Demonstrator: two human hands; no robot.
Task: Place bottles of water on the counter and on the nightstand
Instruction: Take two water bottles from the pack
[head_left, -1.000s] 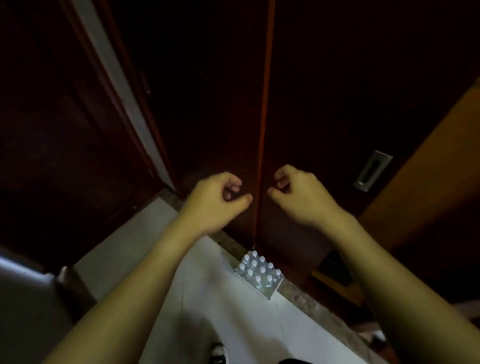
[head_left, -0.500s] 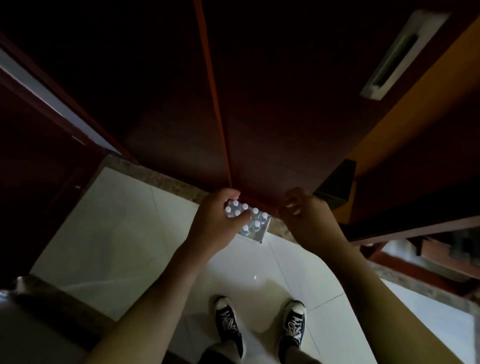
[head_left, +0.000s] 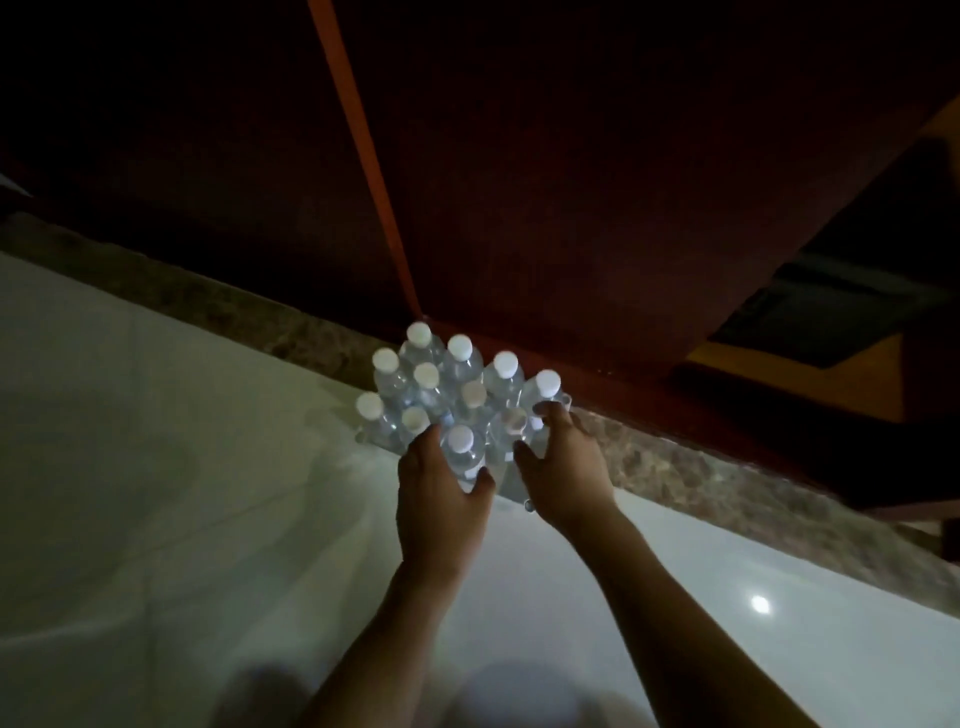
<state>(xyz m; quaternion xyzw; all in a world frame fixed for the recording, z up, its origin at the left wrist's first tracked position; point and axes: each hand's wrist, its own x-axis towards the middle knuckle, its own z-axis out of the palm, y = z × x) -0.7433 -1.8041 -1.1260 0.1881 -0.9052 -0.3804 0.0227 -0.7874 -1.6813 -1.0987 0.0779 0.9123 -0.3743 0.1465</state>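
The scene is dim and the lower edge of the frame is blurred, so the dark shapes at the bottom centre cannot be made out. Both forearms are cut off by the bottom of the frame. The upper half is almost black: a dark reddish wooden door (head_left: 571, 182) with a lighter orange strip (head_left: 363, 145) running down it, and an unclear dark opening at the right edge.

A pack of water bottles (head_left: 457, 395) stands upright on the pale tiled floor (head_left: 156, 467) at the centre of the frame, just beside the speckled stone sill (head_left: 234, 306) under the door. The bottles are clear plastic with white caps, packed tight in rows; about 11 caps show, some half hidden behind the fingers.

The left hand (head_left: 441, 499) is wrapped around the nearest bottle (head_left: 462, 457), thumb on one side, fingers on the other. The right hand (head_left: 563, 467) is curled over the pack's right corner, touching the bottles there; whether it grips 1 cannot be told.
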